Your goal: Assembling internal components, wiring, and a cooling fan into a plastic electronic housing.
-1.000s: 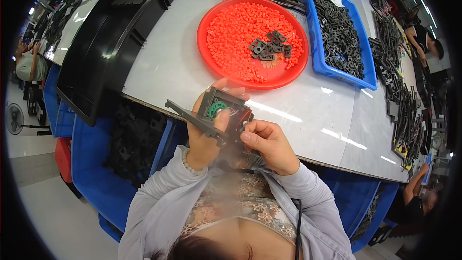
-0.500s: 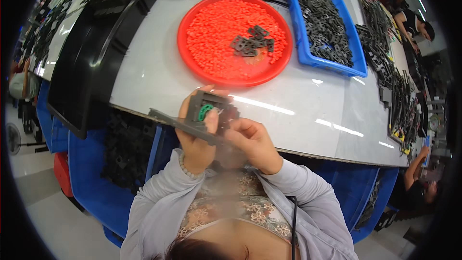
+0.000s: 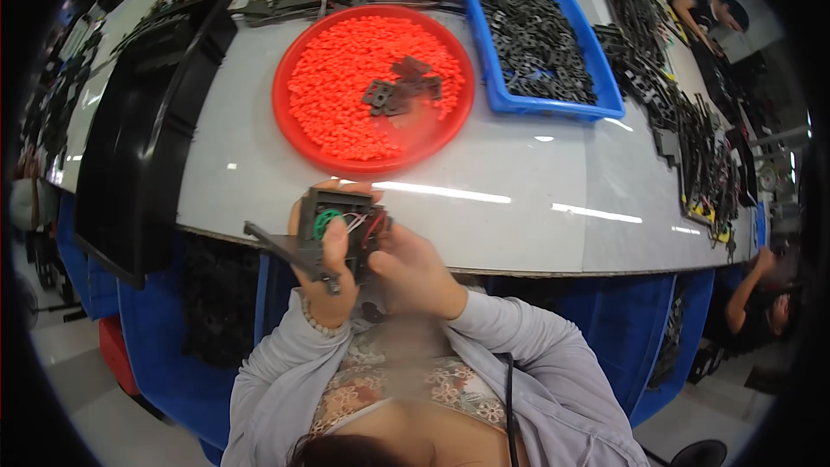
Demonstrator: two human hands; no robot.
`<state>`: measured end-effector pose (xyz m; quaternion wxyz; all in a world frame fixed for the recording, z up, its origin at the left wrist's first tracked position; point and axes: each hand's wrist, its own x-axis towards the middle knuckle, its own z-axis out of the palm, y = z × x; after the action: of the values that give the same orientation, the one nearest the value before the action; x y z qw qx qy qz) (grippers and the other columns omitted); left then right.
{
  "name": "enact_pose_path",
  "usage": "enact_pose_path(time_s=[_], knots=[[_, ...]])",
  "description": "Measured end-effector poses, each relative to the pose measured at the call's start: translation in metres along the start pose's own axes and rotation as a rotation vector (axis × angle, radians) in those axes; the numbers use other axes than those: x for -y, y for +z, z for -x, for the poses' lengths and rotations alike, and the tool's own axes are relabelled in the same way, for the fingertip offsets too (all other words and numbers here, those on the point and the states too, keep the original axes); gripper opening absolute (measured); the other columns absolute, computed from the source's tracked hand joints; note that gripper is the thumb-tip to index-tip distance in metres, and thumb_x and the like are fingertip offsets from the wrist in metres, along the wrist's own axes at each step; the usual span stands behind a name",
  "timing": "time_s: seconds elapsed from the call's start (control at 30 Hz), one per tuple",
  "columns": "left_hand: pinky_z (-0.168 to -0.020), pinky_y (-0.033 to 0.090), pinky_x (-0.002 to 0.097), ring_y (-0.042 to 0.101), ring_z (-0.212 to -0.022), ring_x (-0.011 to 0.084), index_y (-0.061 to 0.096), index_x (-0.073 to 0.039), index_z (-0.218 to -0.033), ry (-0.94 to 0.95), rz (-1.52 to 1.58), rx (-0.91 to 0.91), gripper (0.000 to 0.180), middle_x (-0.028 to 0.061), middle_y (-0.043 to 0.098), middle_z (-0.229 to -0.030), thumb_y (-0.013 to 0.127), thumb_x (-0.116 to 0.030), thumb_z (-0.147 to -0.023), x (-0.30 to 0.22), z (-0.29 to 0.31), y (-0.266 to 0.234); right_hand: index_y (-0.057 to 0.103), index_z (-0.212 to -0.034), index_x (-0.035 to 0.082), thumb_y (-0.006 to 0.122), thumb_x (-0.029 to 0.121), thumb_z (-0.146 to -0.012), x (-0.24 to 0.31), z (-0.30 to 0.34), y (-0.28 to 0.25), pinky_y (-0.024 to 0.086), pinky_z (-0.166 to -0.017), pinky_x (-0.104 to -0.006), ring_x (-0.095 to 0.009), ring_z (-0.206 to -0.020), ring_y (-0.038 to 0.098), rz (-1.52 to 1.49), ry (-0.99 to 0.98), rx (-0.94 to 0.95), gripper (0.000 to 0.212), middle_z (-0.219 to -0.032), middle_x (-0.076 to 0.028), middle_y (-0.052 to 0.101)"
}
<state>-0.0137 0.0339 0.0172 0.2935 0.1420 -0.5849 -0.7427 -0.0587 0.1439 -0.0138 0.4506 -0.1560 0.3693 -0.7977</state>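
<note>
In front of my body, my left hand (image 3: 339,281) is wrapped round a dark grey plastic housing (image 3: 347,199), its thumb laid across the front. Inside the housing sit a round green part (image 3: 326,222), pale wires and red wires (image 3: 375,223). A long dark arm (image 3: 275,242) sticks out from the housing's lower left. My right hand (image 3: 417,272) is at the housing's right side, close to the red wires, fingers curled and pressed together. Whatever is between those fingertips is hidden and slightly blurred.
Beyond my hands, a round red tray (image 3: 290,134) holds small orange-red pieces and several dark parts (image 3: 399,93). Right of it stands a blue bin (image 3: 553,107) of dark parts. A long black bin (image 3: 130,147) is at left. Blue crates (image 3: 164,355) sit below the table edge.
The view has shifted, so the tray and bins appear farther left. The housing has turned, showing more of its wires. My right hand stays at its right side.
</note>
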Motion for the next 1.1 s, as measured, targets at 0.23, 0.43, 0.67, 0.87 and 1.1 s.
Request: enact_pose_path(time_s=[0.23,0.43,0.67,0.87,1.1], knots=[[-0.084,0.051,0.0352,0.061,-0.100,0.0246,0.042,0.004,-0.121,-0.035,0.269,-0.027,0.032,0.0189,0.059,-0.110,0.046,-0.012,-0.094,0.007,-0.009,-0.003,0.044,-0.128,0.000,0.074,0.016,-0.077,0.028,-0.001,-0.001,0.044,-0.089,-0.0321,-0.019,-0.098,0.053,0.640,-0.181,-0.175,0.062,-0.111,-0.010,0.053],[-0.089,0.050,0.0385,0.059,-0.103,0.0260,0.041,0.004,-0.122,-0.058,0.328,-0.006,0.033,0.0195,0.057,-0.113,0.048,-0.012,-0.094,0.004,-0.006,-0.007,0.054,-0.120,0.007,0.081,0.020,-0.064,0.054,-0.006,0.006,0.044,-0.082,-0.0416,-0.032,-0.097,0.051,1.487,-0.655,-0.043,0.064,-0.110,-0.017,0.050],[-0.086,0.051,0.0355,0.060,-0.098,0.0231,0.042,0.004,-0.121,0.004,0.236,0.022,0.032,0.0184,0.058,-0.111,0.048,-0.011,-0.093,-0.001,-0.006,-0.006,0.061,-0.109,0.010,0.076,0.025,-0.069,0.064,-0.012,0.008,0.043,-0.081,-0.0409,-0.030,-0.095,0.051,1.598,-0.619,0.059,0.046,-0.111,-0.015,0.051],[-0.082,0.051,0.0352,0.060,-0.093,0.0234,0.041,0.005,-0.120,0.014,0.016,0.033,0.034,0.0206,0.059,-0.110,0.046,-0.013,-0.091,0.003,-0.004,-0.005,0.062,-0.106,0.010,0.069,0.022,-0.076,0.063,-0.013,0.006,0.041,-0.081,-0.0406,-0.029,-0.096,0.052,1.683,-0.641,0.054,0.033,-0.113,-0.012,0.052],[-0.080,0.052,0.0351,0.061,-0.091,0.0229,0.041,0.006,-0.122,-0.009,0.142,0.021,0.036,0.0210,0.058,-0.110,0.045,-0.013,-0.091,0.002,-0.006,0.005,0.062,-0.107,0.013,0.070,0.019,-0.073,0.065,-0.008,-0.004,0.043,-0.082,-0.0425,-0.031,-0.098,0.054,1.572,-0.632,0.037,0.036,-0.110,-0.013,0.056]])
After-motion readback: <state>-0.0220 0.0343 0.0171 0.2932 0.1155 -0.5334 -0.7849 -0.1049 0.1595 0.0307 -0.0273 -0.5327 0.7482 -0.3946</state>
